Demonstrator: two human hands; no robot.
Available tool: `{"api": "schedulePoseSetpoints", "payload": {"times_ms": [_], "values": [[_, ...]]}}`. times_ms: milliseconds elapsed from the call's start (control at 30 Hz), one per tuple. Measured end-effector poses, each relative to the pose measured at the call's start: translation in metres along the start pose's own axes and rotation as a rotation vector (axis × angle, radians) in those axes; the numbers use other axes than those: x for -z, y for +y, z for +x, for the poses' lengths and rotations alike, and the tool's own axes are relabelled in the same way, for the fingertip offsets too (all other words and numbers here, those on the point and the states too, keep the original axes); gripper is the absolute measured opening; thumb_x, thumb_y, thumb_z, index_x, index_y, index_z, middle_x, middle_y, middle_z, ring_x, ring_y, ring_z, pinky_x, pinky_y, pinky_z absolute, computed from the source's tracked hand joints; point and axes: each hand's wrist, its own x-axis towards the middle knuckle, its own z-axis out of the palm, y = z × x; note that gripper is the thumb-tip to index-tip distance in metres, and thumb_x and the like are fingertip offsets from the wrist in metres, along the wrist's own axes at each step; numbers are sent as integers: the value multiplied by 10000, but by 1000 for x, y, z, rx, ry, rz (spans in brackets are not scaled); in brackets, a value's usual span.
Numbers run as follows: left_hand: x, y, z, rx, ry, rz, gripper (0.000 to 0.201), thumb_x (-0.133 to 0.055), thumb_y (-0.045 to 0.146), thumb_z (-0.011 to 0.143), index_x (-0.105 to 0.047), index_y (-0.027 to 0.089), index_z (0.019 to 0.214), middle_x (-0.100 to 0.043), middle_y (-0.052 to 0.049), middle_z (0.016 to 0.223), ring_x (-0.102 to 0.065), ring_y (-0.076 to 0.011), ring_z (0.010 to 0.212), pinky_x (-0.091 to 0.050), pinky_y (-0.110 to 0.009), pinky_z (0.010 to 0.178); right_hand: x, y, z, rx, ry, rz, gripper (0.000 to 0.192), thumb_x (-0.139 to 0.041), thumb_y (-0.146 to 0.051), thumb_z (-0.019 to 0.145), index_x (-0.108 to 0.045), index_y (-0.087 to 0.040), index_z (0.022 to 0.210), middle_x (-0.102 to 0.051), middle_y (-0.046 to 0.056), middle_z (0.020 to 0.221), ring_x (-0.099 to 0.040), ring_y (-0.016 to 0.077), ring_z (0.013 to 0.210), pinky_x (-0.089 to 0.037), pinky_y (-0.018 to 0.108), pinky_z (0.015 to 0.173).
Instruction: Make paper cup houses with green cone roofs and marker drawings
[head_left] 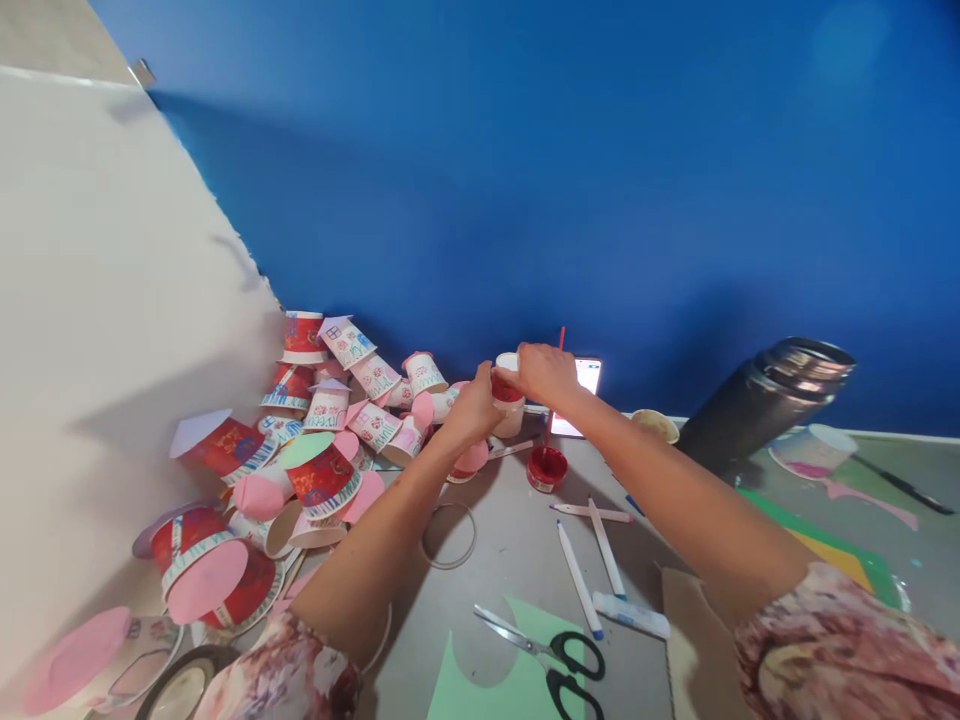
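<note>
At the back of the table, near the blue wall, my left hand [475,408] is closed on the left side of a paper cup [510,418], white with a red band. My right hand [546,372] comes over from the right, its fingers curled at the cup's top. The fingers hide part of the cup. Just in front of it stands an open pot of red paint [546,470], with a thin red-handled brush [562,340] upright in it. Behind my right wrist a lit phone [589,378] leans against the wall.
Decorated paper cups [322,475] are heaped on the left. In front lie markers [576,580], a glue stick [631,615], black-handled scissors [536,645] on green paper [480,690], and a ring [448,536]. A dark flask [757,405] stands at right, near a white tub [814,448].
</note>
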Motion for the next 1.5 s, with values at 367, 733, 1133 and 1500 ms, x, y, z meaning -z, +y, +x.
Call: {"api": "schedulePoseSetpoints", "payload": {"times_ms": [367,733,1133,1500], "values": [[-10,-7,19,32,-22,75,936,-659,55,782,-228,167,1604,-714,-176,1271,-696,-306,1129,-520,-344,876,-5,-1,2,-56,-8,39,627,-512,-650,966,-698,-85,1163,-754,254,1128,-721,334,1071,-515,358,858],[-16,-14,21,-18,-75,169,755,-698,146,797,-374,182,1478,-752,-144,1136,-729,-283,980,-511,-313,760,-5,-2,3,-79,16,47,652,-483,-674,961,-710,-85,1121,-764,250,1078,-730,360,1041,-535,386,828],[-15,-15,24,30,-80,300,669,-704,199,805,-414,152,1406,-760,-170,1123,-726,-310,1064,-514,-328,795,-14,-5,-1,-87,78,68,714,-443,-729,950,-680,-80,1130,-755,236,1072,-723,351,1033,-532,379,820],[-14,-9,20,67,-64,301,563,-673,213,833,-458,151,1349,-756,-182,1135,-712,-324,1115,-519,-362,850,6,-9,-2,-73,165,112,509,-539,-569,958,-669,-105,1124,-739,208,1121,-686,347,1056,-508,388,843]]}}
